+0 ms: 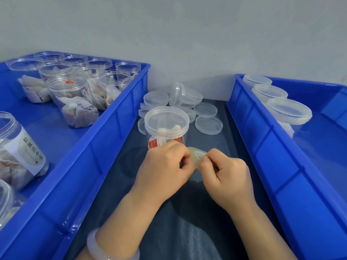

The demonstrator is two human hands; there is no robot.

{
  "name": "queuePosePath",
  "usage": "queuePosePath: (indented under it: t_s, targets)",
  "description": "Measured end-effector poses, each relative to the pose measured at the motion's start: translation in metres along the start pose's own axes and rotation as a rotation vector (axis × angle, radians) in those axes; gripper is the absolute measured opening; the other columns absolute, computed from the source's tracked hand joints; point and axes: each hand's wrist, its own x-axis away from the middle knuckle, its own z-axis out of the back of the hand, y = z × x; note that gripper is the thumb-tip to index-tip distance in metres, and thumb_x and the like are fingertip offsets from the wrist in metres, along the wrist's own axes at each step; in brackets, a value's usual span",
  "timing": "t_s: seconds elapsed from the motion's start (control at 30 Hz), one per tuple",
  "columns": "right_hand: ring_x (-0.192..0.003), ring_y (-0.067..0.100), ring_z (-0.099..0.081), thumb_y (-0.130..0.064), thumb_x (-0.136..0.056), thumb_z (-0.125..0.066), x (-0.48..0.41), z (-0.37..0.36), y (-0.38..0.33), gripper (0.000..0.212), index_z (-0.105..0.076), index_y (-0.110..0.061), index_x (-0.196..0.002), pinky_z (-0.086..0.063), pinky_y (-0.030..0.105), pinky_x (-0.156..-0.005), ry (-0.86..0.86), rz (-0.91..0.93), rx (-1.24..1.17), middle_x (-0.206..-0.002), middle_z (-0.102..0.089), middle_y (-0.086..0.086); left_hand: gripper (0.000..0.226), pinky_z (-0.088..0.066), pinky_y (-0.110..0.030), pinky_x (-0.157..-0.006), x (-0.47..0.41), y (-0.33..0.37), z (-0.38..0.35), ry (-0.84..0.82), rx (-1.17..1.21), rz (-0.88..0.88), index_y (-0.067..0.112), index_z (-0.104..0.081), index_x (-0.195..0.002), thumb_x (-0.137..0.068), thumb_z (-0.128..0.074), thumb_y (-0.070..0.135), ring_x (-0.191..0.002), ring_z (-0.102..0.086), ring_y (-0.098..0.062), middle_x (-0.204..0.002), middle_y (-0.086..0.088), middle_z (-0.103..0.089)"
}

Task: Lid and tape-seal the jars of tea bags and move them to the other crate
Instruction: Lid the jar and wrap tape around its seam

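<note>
Both hands meet at centre, just in front of the lidded jar (166, 124). The left hand (165, 166) and right hand (225, 171) each pinch the tape roll (197, 154) w/ curled fingers, one on either side; the roll is clear/yellowish and held up off the cloth (197, 212). Can't tell if a tape end is pulled free, too small and see-through.

The lidded jar stands upright on the dark cloth btwn the two crates, lid on, tea bags w/ red tags visible inside. The left hand's knuckles cover its lower part; can't tell if they touch it.

Behind and beside that jar is a heap of loose lids (208, 125), approx. ten, some flat, a couple tipped on edge.

The left crate (105, 139), blue, holds the open jars (73, 102) of tea bags, no lids on, mostly at its far end. A labelled jar (20, 147), also uncapped, is nearer, at the frame's left edge.

The right crate (262, 147), blue too, has three capped jars (289, 111) in a row along its near wall.

A pale bracelet (97, 248) is on the left wrist. A grey wall (187, 34) is behind.
</note>
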Motion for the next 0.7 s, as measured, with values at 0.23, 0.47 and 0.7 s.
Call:
queuePosePath:
  t_s: [0.23,0.47,0.7]
  targets:
    - [-0.041,0.019,-0.035,-0.028,-0.079,-0.042,-0.0003,-0.0022,0.0029,0.026,-0.042,-0.014,-0.056,-0.028,0.029,-0.042,0.018,-0.085,0.001,-0.042,-0.032,-0.007,0.013,-0.055,-0.037,-0.067,-0.0018,-0.0035,0.0054,-0.127,0.038,-0.015,0.010,-0.073,-0.083,-0.076,-0.064,0.016,-0.075,-0.065,-0.017,-0.083,0.002,-0.070]
    - [-0.041,0.023,-0.040,-0.029,-0.080,-0.044,-0.0008,-0.0012,-0.0004,0.031,-0.048,-0.007,-0.058,-0.030,0.032,-0.041,-0.034,-0.053,0.042,-0.043,-0.041,0.000,0.014,-0.055,-0.034,-0.060,-0.0002,-0.0009,0.0030,-0.121,-0.009,-0.007,0.008,-0.075,-0.072,-0.073,-0.063,0.016,-0.068,-0.065,-0.015,-0.074,0.000,-0.070]
    - [-0.042,0.021,-0.028,-0.026,-0.080,-0.049,-0.0002,0.0013,-0.0045,0.032,-0.032,-0.015,-0.054,-0.028,0.030,-0.043,-0.060,-0.022,0.108,-0.043,-0.027,-0.005,0.014,-0.050,-0.041,-0.060,0.0009,0.0038,-0.0004,-0.131,-0.071,0.083,0.008,-0.071,-0.070,-0.080,-0.065,0.016,-0.064,-0.057,-0.022,-0.067,-0.002,-0.064]
